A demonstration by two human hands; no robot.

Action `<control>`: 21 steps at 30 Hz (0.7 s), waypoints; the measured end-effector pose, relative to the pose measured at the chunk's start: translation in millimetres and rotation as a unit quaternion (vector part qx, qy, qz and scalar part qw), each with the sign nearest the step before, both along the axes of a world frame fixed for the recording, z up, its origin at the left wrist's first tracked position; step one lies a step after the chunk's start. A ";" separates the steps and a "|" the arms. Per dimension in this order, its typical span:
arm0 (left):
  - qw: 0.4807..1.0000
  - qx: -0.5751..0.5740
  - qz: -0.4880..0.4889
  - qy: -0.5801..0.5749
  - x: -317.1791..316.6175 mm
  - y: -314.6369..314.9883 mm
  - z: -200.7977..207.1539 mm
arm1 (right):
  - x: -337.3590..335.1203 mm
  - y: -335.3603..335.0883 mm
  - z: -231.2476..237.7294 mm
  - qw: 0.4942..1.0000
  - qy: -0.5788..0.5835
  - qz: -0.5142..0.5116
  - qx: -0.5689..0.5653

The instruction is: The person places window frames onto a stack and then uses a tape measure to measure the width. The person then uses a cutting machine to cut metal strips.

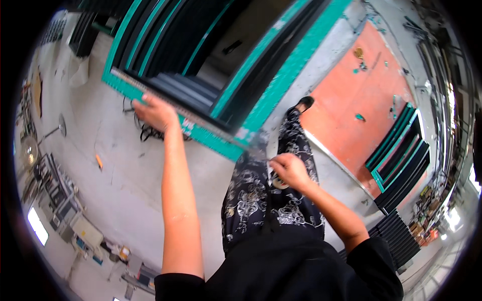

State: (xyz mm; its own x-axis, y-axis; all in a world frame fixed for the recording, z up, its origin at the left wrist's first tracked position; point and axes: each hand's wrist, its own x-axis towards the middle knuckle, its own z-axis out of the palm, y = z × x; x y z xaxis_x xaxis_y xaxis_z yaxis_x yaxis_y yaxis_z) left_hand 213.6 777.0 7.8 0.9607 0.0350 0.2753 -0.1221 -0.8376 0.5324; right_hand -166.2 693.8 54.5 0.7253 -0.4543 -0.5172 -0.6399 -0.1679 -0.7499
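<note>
My left hand (156, 113) lies at the near edge of a stack of dark frames (173, 93) with green film on their faces. Its fingers are stretched out and somewhat blurred, touching or just over the green strip (213, 142). Close to the stack's near right corner, in front of my patterned trousers, my right hand (291, 171) is closed with thumb and fingers together. A pale blurred streak runs from it toward the corner; its kind is unclear. Below the fingers shows a small whitish rounded thing (279, 182), partly hidden by the hand.
An orange-red board (341, 105) lies on the floor to the right, with green scraps on it. More green and black frames (399, 150) rest on its near end. Long dark profiles (394, 238) lie at lower right. A small orange object (99, 161) is on the left floor.
</note>
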 end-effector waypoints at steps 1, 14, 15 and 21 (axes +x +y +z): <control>1.000 -0.018 0.019 0.006 3.9 3.8 -0.3 | -2.7 0.8 4.5 1.000 -0.006 -0.010 0.018; 0.935 0.352 0.040 -0.029 -29.4 75.7 93.9 | -114.0 0.1 102.2 0.885 -0.138 -0.327 0.301; 0.923 0.382 0.019 -0.043 -51.0 80.5 107.5 | -121.5 0.5 113.2 0.852 -0.160 -0.400 0.299; 0.966 0.248 -0.006 0.069 -123.5 56.4 172.7 | -179.9 -49.8 173.8 0.588 -0.162 -0.686 0.396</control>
